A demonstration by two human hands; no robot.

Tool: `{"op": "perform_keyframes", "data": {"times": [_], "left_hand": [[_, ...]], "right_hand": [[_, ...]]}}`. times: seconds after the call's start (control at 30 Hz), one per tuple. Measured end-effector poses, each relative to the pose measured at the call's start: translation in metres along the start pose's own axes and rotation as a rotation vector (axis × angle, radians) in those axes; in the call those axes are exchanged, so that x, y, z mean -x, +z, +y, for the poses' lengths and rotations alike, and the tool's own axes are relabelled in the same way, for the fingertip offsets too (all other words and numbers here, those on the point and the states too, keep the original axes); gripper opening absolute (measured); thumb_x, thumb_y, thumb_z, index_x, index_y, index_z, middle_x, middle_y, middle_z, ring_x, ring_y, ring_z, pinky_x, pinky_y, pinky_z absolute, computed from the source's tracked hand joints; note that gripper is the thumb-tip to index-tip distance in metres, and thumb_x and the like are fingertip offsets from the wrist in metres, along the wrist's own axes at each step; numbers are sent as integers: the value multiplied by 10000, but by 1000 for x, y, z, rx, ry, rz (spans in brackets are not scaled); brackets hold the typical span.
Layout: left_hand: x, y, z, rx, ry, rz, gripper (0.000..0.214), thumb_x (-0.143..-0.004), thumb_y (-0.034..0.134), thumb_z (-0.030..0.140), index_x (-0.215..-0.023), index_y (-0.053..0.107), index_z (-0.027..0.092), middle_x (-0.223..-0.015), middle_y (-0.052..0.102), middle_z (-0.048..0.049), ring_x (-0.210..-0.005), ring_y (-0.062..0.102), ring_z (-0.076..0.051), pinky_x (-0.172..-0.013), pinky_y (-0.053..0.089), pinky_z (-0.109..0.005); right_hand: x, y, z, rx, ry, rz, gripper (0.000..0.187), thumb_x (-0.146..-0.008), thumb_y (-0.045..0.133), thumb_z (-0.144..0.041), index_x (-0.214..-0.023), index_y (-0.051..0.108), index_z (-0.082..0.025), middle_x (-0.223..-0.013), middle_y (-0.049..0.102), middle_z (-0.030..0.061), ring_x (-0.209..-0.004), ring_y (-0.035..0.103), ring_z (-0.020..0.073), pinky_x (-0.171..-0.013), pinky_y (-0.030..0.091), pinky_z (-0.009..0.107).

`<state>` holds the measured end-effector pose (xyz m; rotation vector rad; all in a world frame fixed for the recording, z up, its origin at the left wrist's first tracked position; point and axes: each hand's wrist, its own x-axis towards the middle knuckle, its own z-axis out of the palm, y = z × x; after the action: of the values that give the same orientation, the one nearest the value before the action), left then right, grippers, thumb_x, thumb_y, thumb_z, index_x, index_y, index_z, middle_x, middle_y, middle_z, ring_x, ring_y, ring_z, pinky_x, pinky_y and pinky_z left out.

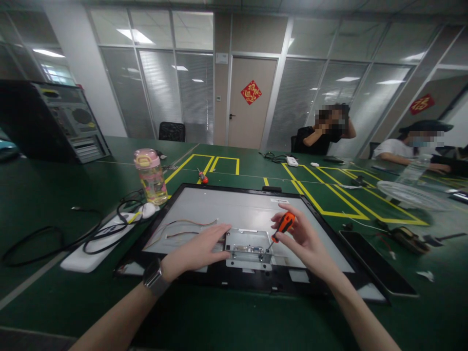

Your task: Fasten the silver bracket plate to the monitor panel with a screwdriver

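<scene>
A flat monitor panel with a black frame lies back side up in front of me. Near its front edge sits a metal bracket that carries a row of connectors. My right hand grips an orange and black screwdriver by its handle, and the shaft slants down to the right part of the bracket. Whether the tip sits on a screw is too small to tell. My left hand rests flat at the bracket's left side, fingers stretched out. Thin wires run across the panel to its left.
Left of the panel are a white power strip, black cables and a pink-lidded bottle. A second screwdriver lies behind the panel. To the right is a black phone-like slab. A computer tower stands far left; two people sit opposite.
</scene>
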<state>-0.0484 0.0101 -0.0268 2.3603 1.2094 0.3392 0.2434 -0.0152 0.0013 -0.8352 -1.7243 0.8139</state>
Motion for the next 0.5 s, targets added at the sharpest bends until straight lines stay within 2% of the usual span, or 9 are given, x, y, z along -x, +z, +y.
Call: {"op": "perform_keyframes", "data": {"times": [0.13, 0.3, 0.5], "left_hand": [[0, 1, -2, 0, -1, 2, 689, -877, 606, 443, -1464, 338, 202, -1527, 358, -111, -1402, 327, -286, -1153, 250, -412], [0, 3, -4, -6, 24, 15, 684, -877, 607, 436, -1464, 336, 212, -1525, 364, -102, -1399, 336, -269, -1151, 254, -392], [2, 2, -1, -8, 18, 23, 683, -878, 603, 440, -1461, 342, 199, -1517, 377, -106, -1396, 341, -271, -1151, 256, -383]], "right_hand": [[-1, -2, 2, 72, -5, 64, 499, -871, 631, -264, -1333, 457, -334, -926, 590, 13, -826, 618, 173, -811, 558, 368], [-1, -3, -3, 61, -32, 16, 524, -919, 546, -276, -1405, 356, -317, -1031, 613, 55, -913, 635, 197, -802, 570, 373], [0, -7, 1, 331, -33, 82, 474, -928, 528, -306, -1375, 379, -254, -888, 630, 35, -763, 644, 190, -808, 542, 404]]}}
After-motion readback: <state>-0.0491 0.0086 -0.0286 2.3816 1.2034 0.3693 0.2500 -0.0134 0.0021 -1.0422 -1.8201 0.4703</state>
